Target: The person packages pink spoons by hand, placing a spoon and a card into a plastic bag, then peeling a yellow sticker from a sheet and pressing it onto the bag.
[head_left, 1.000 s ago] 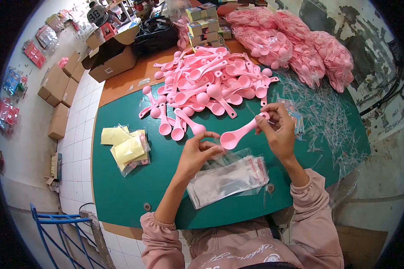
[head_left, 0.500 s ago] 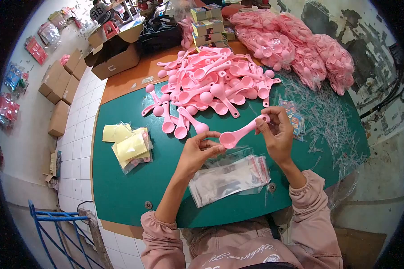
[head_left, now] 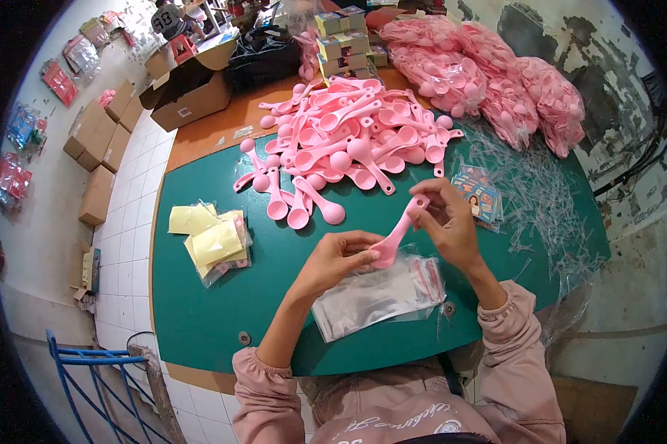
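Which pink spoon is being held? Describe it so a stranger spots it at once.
Find the green table with the big heap of pink spoons. Nearer the wearer is a stack of clear plastic bags. By its far edge is the held spoon, pinched by left hand at the bowl and right hand at the handle; heaped ones lie untouched.
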Demonstrator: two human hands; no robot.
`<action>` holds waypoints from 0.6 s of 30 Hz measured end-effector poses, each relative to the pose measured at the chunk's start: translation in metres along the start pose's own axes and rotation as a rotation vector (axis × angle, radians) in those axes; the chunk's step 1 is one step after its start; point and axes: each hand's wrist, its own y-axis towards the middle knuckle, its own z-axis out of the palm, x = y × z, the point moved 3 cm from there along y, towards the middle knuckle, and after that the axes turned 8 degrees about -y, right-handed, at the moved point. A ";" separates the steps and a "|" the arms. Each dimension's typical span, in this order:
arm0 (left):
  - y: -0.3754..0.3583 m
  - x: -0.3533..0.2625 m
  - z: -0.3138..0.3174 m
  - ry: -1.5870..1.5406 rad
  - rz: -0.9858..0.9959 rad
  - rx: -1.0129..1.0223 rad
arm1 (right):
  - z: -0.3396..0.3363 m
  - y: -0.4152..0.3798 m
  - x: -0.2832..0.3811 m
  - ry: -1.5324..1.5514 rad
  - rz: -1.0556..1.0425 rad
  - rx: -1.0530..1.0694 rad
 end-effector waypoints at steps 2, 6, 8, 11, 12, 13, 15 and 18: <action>0.000 0.001 0.000 0.088 -0.003 0.012 | 0.000 -0.001 0.000 -0.012 -0.030 -0.006; -0.002 -0.002 0.000 0.284 0.063 0.000 | 0.003 -0.003 -0.001 -0.004 -0.071 -0.025; 0.000 0.001 -0.001 0.222 0.055 -0.047 | 0.008 -0.004 -0.001 -0.016 -0.009 0.019; 0.000 0.000 0.009 0.028 0.099 -0.163 | 0.012 -0.005 -0.008 -0.029 0.029 0.076; -0.002 -0.002 0.010 -0.105 0.154 -0.239 | 0.013 -0.005 -0.009 -0.029 0.000 0.097; -0.002 -0.004 0.007 -0.106 0.154 -0.241 | 0.013 -0.005 -0.008 -0.029 0.001 0.099; -0.003 0.001 0.004 -0.297 -0.132 -0.080 | 0.006 -0.003 -0.004 -0.015 0.059 0.004; -0.005 -0.007 0.007 -0.065 -0.013 0.138 | 0.002 -0.002 -0.013 0.056 0.090 0.093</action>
